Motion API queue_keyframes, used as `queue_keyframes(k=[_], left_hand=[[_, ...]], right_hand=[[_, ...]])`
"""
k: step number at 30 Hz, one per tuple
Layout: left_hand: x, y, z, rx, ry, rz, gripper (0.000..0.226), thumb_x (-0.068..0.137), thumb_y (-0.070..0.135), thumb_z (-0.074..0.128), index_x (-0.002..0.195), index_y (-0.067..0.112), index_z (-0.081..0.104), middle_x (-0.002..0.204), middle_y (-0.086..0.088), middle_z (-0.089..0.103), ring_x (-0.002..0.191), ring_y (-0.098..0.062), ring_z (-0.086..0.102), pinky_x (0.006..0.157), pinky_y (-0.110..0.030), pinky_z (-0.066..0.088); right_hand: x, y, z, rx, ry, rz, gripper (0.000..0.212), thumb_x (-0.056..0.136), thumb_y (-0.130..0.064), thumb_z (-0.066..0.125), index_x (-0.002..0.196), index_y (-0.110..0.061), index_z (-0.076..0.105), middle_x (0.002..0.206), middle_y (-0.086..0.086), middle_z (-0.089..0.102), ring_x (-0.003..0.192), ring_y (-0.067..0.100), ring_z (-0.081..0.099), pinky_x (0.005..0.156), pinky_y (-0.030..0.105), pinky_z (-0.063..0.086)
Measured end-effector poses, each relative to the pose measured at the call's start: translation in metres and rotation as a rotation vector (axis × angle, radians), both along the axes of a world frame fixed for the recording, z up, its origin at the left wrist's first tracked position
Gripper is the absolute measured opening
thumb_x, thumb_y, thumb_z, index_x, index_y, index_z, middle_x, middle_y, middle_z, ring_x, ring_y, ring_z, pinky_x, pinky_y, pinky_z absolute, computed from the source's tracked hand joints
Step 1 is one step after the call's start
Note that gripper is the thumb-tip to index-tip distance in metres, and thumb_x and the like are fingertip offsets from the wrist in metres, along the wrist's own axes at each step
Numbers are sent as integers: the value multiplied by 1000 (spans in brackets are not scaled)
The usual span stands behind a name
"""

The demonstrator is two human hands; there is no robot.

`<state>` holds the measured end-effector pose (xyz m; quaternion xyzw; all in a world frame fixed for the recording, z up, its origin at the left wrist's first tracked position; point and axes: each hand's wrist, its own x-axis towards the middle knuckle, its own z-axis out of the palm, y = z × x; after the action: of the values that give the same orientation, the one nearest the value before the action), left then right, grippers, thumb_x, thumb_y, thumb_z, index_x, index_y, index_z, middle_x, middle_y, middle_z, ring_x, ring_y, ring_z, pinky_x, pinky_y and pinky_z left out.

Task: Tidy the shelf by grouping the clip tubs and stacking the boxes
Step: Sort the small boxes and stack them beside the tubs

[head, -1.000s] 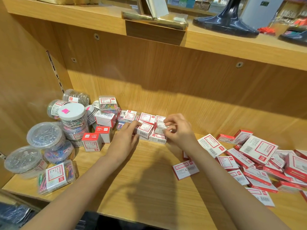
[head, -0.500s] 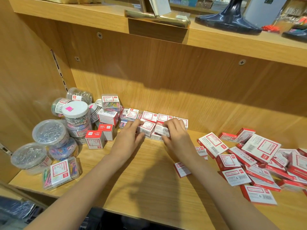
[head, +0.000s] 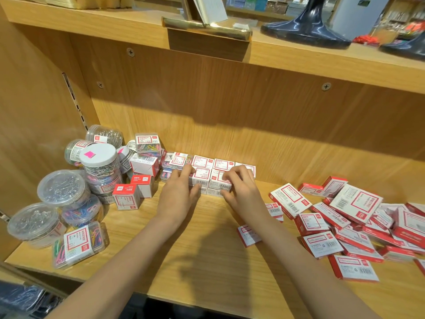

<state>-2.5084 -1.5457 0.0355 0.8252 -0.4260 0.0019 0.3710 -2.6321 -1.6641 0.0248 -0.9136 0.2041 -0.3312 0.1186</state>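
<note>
- My left hand (head: 178, 195): fingers and thumb clamp the left end of the stacked small boxes (head: 210, 178).
- My right hand (head: 241, 189): curled fingers pinch the stack's right end.
- Clip tubs (head: 62, 188): grouped far left.

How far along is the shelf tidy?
Done: clip tubs grouped at the shelf's left end. In hand: left hand and right hand both grip the small box stack at the back wall. Left: the loose red-and-white boxes scattered on the right.
</note>
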Motion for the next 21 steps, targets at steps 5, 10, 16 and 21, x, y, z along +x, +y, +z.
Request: queue_keyframes(k=[5, 10, 16, 21], left_hand=[[3, 4, -3, -16, 19, -45, 37, 84, 17, 63, 118, 15, 49, 104, -9, 54, 88, -28, 58, 74, -33, 41], [4, 37, -4, -151, -17, -89, 52, 82, 1, 59, 130, 16, 43, 111, -5, 52, 97, -22, 57, 82, -38, 48], [18, 94, 3, -156, -255, 81, 40, 82, 18, 45, 121, 12, 48, 112, -6, 52, 103, -22, 45, 87, -32, 36], [36, 127, -3, 43, -318, 241, 57, 69, 3, 70, 124, 8, 54, 116, -14, 54, 103, -30, 45, 83, -44, 42]], right_hand=[[2, 0, 2, -14, -7, -6, 32, 65, -2, 73, 93, -7, 57, 97, 8, 53, 92, 16, 42, 79, 22, 35], [4, 15, 14, -7, -124, -4, 28, 69, -7, 67, 96, -7, 59, 100, 10, 54, 95, 14, 43, 81, 17, 34], [40, 59, 13, 143, -36, 284, 34, 77, -9, 60, 111, -6, 55, 105, 6, 51, 99, 19, 49, 88, 33, 44], [80, 87, 8, 239, 274, 410, 65, 85, -7, 57, 142, -27, 31, 130, 3, 38, 121, 17, 40, 105, 31, 36]])
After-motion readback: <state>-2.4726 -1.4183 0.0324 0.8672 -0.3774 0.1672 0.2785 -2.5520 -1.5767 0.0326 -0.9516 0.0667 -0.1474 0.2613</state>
